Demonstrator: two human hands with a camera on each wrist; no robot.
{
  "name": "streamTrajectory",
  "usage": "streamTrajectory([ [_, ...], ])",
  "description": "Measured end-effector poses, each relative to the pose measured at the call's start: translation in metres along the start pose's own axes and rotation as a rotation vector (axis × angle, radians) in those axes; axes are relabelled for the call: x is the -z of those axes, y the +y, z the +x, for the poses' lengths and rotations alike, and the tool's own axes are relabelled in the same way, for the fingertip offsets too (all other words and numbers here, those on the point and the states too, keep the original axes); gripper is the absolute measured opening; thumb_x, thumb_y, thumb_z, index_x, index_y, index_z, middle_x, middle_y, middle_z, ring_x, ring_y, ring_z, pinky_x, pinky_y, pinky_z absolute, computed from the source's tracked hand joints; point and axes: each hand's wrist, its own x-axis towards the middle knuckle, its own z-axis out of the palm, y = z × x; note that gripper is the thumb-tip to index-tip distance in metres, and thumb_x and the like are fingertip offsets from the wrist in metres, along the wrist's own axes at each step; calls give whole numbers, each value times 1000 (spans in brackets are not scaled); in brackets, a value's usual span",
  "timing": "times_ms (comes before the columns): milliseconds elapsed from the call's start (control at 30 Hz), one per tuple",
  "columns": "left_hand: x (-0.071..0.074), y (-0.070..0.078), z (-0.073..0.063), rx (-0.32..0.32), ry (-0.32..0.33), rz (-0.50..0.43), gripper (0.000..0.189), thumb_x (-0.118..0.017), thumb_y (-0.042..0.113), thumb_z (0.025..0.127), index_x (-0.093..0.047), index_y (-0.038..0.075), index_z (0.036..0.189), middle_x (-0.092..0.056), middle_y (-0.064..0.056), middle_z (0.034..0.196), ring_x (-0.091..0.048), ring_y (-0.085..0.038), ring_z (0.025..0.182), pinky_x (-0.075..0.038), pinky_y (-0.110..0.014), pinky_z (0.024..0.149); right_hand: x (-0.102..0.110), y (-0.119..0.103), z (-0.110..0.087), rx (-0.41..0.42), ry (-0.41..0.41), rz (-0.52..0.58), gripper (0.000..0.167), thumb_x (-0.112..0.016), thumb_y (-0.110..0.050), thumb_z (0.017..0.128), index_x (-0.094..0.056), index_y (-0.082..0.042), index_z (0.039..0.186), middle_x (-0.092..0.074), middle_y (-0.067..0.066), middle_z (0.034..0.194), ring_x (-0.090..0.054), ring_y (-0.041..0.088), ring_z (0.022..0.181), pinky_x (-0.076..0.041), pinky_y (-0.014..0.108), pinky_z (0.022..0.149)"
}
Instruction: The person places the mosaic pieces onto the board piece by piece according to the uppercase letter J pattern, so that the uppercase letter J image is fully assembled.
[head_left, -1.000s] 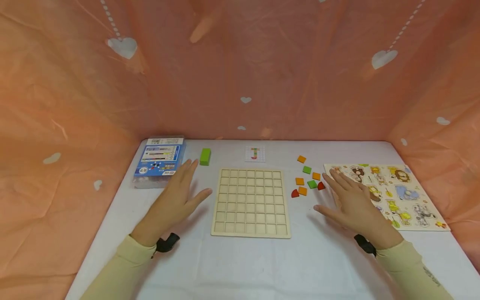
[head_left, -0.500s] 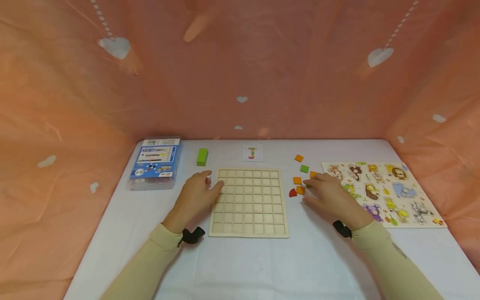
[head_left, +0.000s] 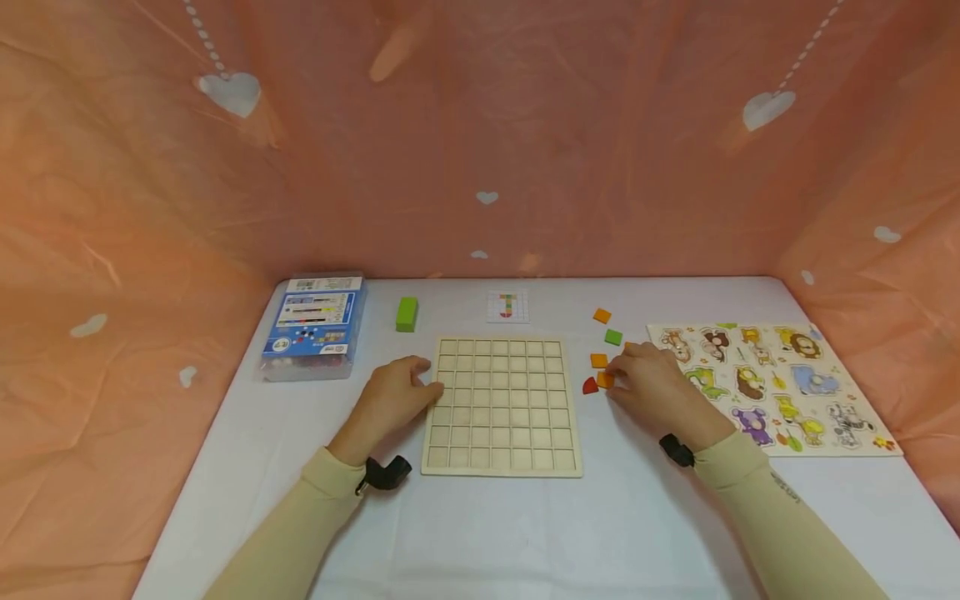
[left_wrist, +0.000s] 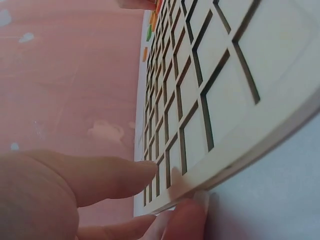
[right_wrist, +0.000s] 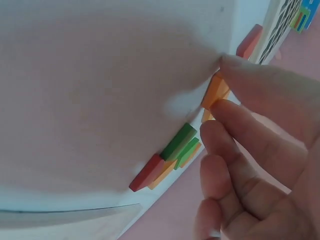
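Note:
A pale wooden grid board (head_left: 501, 408) lies mid-table. My left hand (head_left: 393, 398) grips its left edge; in the left wrist view the thumb (left_wrist: 117, 175) reaches over the rim and the fingers (left_wrist: 186, 220) meet the outer side. My right hand (head_left: 660, 390) is down among small coloured tiles right of the board. Its thumb and index finger pinch an orange square tile (right_wrist: 215, 91) at opposite sides. A red quarter-round tile (head_left: 590, 386) lies just left of those fingertips. Green (right_wrist: 178, 142) and red (right_wrist: 146, 172) tiles stay beside the curled fingers in the right wrist view.
At the back stands a small card (head_left: 507, 307) printed with a coloured J shape on a grid. A green block (head_left: 407, 314) and a clear-and-blue box (head_left: 313, 327) are at the left. An animal puzzle board (head_left: 776, 392) lies on the right, close to the right forearm.
Both hands have come inward and down from spread, raised poses: the left onto the board's edge, the right onto the tiles. Over the last half second the right fingers closed in on an orange tile.

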Motion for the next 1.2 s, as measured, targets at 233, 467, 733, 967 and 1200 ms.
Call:
streamTrajectory([
  [233, 0, -3, 4, 7, -55, -44, 59, -77, 23, 96, -61, 3, 149, -74, -3, 80, -68, -13, 67, -50, -27, 68, -2, 2, 1, 19, 22, -5, 15, -85, -11, 88, -82, -5, 102, -71, 7, 98, -66, 31, 97, -47, 49, 80],
  [467, 0, -6, 5, 45, -91, -161, 61, -76, 15, 95, -58, 7, 152, -73, -5, 79, -70, -13, 63, -56, -24, 64, -2, 1, 5, 2, -1, -6, 13, -84, -11, 90, -82, -6, 101, -74, 7, 96, -66, 29, 93, -48, 46, 78],
  [733, 2, -6, 6, 44, -110, -176, 67, -77, 14, 94, -55, 8, 156, -71, -4, 75, -67, -13, 62, -54, -23, 62, 0, 1, 9, 32, 20, -7, 9, -85, -11, 90, -82, -7, 97, -76, 4, 91, -68, 25, 86, -51, 48, 79],
  [967, 3, -5, 8, 54, -113, -211, 70, -77, 12, 94, -52, 10, 159, -71, -6, 80, -67, -13, 62, -57, -24, 59, 4, -12, 26, 46, 30, 35, 9, -83, -11, 92, -82, -6, 100, -79, 5, 93, -69, 28, 90, -51, 47, 84],
  [1200, 0, -8, 6, 61, -124, -232, 72, -77, 11, 93, -51, 11, 160, -69, -6, 77, -65, -14, 62, -56, -24, 59, -5, -46, 52, 122, 16, 55, 19, -84, -19, 95, -81, -4, 105, -77, 6, 97, -70, 26, 94, -55, 50, 93],
])
